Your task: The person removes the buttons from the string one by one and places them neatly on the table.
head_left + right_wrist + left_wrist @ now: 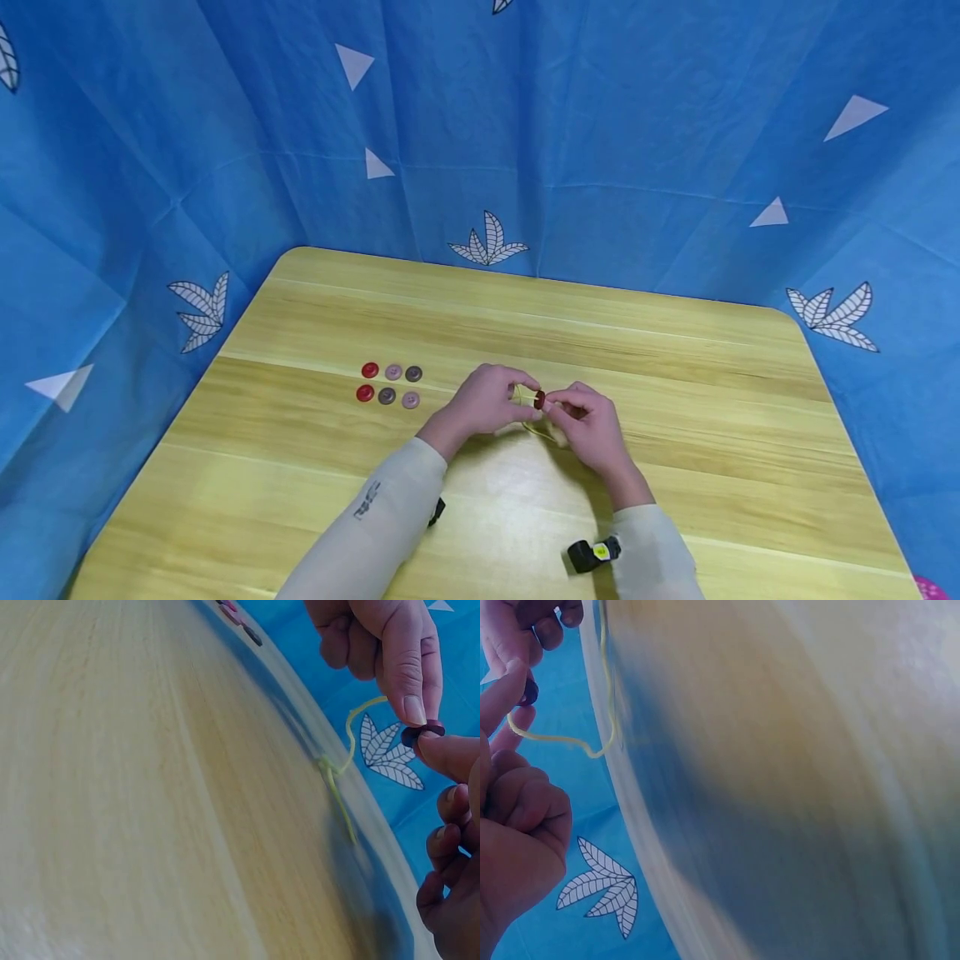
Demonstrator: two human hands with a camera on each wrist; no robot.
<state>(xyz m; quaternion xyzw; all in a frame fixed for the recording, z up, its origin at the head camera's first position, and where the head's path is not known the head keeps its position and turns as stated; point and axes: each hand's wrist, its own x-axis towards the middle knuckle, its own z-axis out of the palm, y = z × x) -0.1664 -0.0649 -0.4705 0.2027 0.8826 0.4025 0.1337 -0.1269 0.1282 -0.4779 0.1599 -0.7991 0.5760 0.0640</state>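
A dark red button [539, 400] is held up above the table between the two hands. My left hand [491, 402] pinches it between thumb and index finger from the left. From the other side my right hand [597, 427] grips its edge with thumb and fingertip, its other fingers curled in. A thin yellow string [536, 432] hangs below the button; in the right wrist view the string [351, 742] droops from behind the left fingers and shows a knot-like bunch. The fingers mostly cover the button [531, 691] in the left wrist view, so its holes are hidden.
Left of the hands, two short rows of buttons lie on the wooden table [300, 467]: red buttons [370, 370], pinkish buttons [410, 400] and grey-brown buttons [413, 373]. A blue patterned curtain [600, 125] hangs around the table's far and side edges.
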